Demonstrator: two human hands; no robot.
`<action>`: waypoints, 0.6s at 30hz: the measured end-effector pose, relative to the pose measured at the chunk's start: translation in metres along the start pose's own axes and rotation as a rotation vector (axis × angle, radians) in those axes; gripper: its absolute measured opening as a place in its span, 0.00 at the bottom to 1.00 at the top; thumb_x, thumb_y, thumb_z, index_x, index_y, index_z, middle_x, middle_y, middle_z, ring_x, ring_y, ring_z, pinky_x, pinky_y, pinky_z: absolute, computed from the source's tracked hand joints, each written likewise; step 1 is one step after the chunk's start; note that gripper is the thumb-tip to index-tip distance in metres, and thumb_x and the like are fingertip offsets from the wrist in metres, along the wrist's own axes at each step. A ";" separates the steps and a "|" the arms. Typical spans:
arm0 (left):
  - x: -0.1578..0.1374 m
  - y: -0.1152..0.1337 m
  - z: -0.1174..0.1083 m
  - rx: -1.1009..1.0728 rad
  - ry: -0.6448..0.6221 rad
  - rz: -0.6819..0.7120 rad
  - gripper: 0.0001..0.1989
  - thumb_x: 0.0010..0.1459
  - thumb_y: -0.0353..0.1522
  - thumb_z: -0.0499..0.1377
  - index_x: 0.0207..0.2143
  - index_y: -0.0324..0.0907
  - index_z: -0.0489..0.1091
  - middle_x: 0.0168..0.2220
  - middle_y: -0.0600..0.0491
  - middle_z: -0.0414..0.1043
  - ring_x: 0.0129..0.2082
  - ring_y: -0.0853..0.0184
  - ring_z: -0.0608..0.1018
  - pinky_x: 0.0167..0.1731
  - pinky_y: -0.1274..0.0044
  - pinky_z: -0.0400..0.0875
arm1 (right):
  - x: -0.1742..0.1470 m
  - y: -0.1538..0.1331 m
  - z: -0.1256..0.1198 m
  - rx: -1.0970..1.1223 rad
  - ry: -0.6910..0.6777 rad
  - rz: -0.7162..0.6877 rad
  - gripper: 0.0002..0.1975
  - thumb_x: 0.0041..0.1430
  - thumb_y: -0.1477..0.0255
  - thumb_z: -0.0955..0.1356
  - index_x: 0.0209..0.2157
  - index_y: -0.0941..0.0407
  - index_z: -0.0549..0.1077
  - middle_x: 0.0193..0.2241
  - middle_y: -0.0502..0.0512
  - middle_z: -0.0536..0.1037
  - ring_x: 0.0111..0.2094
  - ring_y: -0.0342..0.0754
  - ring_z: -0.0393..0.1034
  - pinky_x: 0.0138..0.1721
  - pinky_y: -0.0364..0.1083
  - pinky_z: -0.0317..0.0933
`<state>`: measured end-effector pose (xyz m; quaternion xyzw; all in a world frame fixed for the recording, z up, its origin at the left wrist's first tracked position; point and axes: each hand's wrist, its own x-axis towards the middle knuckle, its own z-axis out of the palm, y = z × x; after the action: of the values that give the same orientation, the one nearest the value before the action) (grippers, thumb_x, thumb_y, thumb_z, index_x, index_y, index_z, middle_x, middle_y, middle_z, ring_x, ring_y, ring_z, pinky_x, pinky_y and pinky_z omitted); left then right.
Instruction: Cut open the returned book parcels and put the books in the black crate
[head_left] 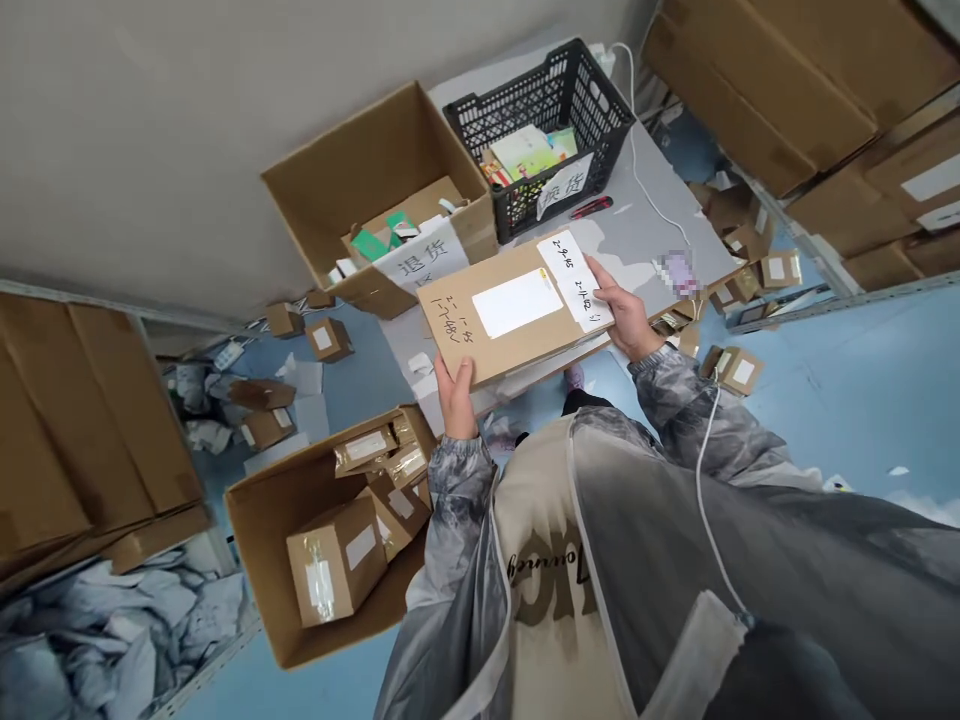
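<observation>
A flat cardboard box (457,300) is held up level in front of me, above the table's near edge. It bears a blank-looking white label (517,302), a white strip with handwriting at its right end, and handwritten figures at its left. My left hand (455,390) grips the near left corner, thumb on top. At the right end my right hand (624,310) is closed on the box, its thumb over the written strip; the fingers underneath are hidden.
On the table (645,190) stand an open carton (315,200) with a paper sign, a black plastic crate (551,95) and a red-black utility knife (592,207). A big carton of parcels (262,560) is at lower left. A white cable (637,170) crosses the table; parcels litter the floor.
</observation>
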<state>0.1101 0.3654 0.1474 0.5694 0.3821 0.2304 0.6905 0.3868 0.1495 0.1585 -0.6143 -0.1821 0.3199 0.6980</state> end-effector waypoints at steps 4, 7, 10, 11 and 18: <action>0.033 -0.015 0.072 0.030 0.001 0.015 0.57 0.71 0.66 0.73 0.90 0.52 0.62 0.86 0.42 0.69 0.86 0.48 0.73 0.85 0.62 0.71 | 0.037 0.014 -0.072 0.027 0.035 -0.033 0.53 0.65 0.46 0.74 0.88 0.45 0.68 0.89 0.42 0.64 0.93 0.70 0.43 0.95 0.66 0.40; 0.060 -0.042 0.123 0.092 0.027 0.009 0.57 0.72 0.65 0.72 0.91 0.50 0.60 0.87 0.41 0.68 0.86 0.48 0.72 0.86 0.61 0.69 | 0.063 0.026 -0.118 0.025 0.048 0.005 0.55 0.63 0.45 0.77 0.88 0.46 0.68 0.90 0.43 0.63 0.94 0.70 0.38 0.95 0.66 0.36; 0.082 -0.078 0.167 0.156 0.022 -0.064 0.56 0.77 0.61 0.69 0.93 0.46 0.55 0.88 0.38 0.65 0.86 0.48 0.72 0.86 0.60 0.69 | 0.082 0.043 -0.157 0.023 0.074 0.113 0.59 0.60 0.48 0.81 0.88 0.44 0.67 0.90 0.46 0.63 0.94 0.68 0.39 0.94 0.66 0.37; 0.088 -0.090 0.178 0.182 0.013 -0.097 0.55 0.79 0.60 0.67 0.94 0.44 0.53 0.88 0.37 0.64 0.86 0.48 0.72 0.86 0.60 0.69 | 0.087 0.051 -0.168 0.021 0.075 0.152 0.60 0.59 0.48 0.83 0.88 0.44 0.66 0.90 0.47 0.64 0.94 0.67 0.40 0.94 0.66 0.38; 0.096 -0.158 0.217 0.440 -0.024 -0.358 0.60 0.83 0.53 0.67 0.96 0.41 0.36 0.92 0.35 0.53 0.90 0.53 0.65 0.88 0.62 0.63 | 0.107 0.119 -0.224 -0.010 -0.043 0.354 0.71 0.48 0.47 0.90 0.88 0.47 0.67 0.88 0.55 0.67 0.91 0.70 0.51 0.93 0.70 0.41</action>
<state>0.3211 0.2664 -0.0168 0.6319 0.5092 0.0097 0.5843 0.5831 0.0599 -0.0124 -0.6333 -0.0875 0.4501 0.6235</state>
